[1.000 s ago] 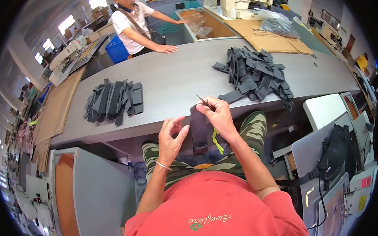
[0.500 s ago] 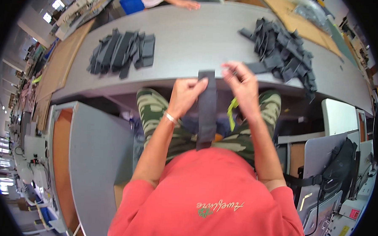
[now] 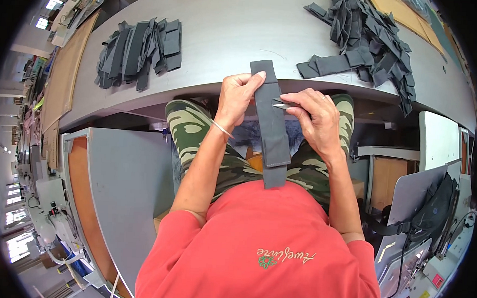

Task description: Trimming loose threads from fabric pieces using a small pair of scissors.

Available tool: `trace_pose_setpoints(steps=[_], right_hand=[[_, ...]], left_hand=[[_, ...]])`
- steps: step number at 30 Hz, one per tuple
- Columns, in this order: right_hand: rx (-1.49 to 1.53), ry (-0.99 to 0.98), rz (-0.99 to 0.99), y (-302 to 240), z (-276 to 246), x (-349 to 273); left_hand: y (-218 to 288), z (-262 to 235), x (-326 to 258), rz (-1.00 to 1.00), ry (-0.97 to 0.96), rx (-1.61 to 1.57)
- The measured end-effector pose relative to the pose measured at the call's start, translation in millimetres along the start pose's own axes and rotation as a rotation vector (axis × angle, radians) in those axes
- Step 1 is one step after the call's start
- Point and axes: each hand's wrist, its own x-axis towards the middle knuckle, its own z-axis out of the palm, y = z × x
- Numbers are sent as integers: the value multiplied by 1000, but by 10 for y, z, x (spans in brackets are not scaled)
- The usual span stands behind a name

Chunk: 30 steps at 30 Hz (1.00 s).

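My left hand (image 3: 239,94) pinches a dark grey fabric strip (image 3: 271,132) near its top end, thumb on the front face. The strip hangs over my lap, and its lower end reaches my red shirt. A stitched, layered edge shows toward the bottom. In my right hand (image 3: 319,118) is a small pair of thread snips (image 3: 283,105), its pointed metal blades lying against the strip's right side below my left thumb. Part of the snips is hidden by my fingers.
On the grey table (image 3: 233,34) ahead, a fairly orderly pile of dark strips (image 3: 139,51) lies at left. A looser heap of strips (image 3: 379,43) spills over the front edge at right. A grey cabinet (image 3: 125,192) stands left of my legs; a black bag (image 3: 433,208) is at right.
My right hand has come down, bringing the snips' blades to the strip. The strip now slants and shows more length. My view has shifted, and another person's arm has left it.
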Motion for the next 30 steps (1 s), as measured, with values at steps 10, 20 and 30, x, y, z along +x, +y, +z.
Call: trace_pose_setpoints(steps=[10, 20, 30], right_hand=[[133, 90, 133, 160, -15, 138], [63, -32, 40, 55, 18, 301], [-16, 36, -37, 63, 28, 344]], left_hand=[[62, 113, 89, -12, 52, 42], [203, 192, 214, 77, 87, 358], [250, 223, 288, 72, 81, 356]])
